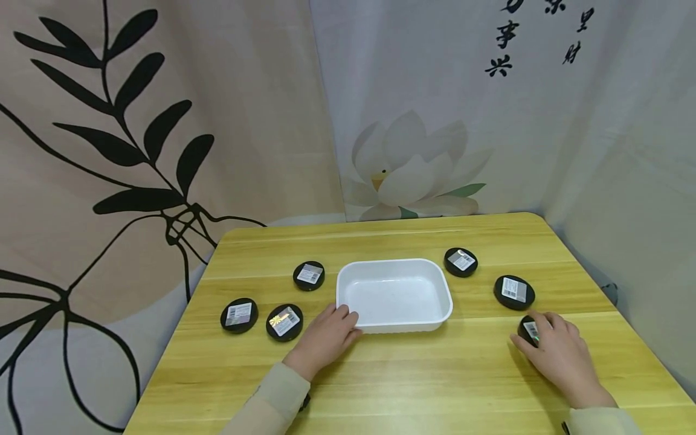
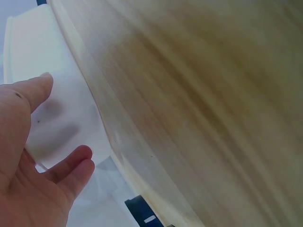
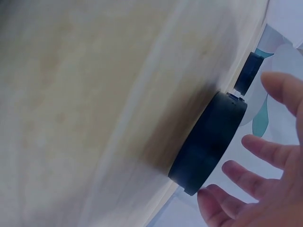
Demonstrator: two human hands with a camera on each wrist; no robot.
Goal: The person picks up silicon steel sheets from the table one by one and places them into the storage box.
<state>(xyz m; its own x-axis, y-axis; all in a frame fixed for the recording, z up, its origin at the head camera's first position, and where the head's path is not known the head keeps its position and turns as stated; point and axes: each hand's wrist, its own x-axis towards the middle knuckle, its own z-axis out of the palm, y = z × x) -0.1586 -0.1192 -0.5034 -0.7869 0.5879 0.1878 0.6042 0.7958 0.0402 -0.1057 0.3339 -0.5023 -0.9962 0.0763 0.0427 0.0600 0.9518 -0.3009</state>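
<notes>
A shallow white plastic tray (image 1: 394, 296) stands on the table, with my left hand (image 1: 330, 335) gripping its near left corner. In the left wrist view, the thumb of the left hand (image 2: 35, 142) lies against the outer wall of the tray (image 2: 57, 94), with other fingers around its end. My right hand (image 1: 562, 356) hovers over a flat round black case (image 1: 528, 329) with a pale label. Seen from the right wrist, the fingers of the right hand (image 3: 258, 165) are spread beside the case (image 3: 208, 142), the lowest fingertip right at its edge.
Two more black cases lie right of the tray, one near its far corner (image 1: 461, 262) and another (image 1: 514, 292) just beyond my right hand. Three lie to the left: a far case (image 1: 309, 276), a middle case (image 1: 284, 322) and an outer case (image 1: 239, 315). Printed curtains hang behind the wooden table (image 1: 413, 386).
</notes>
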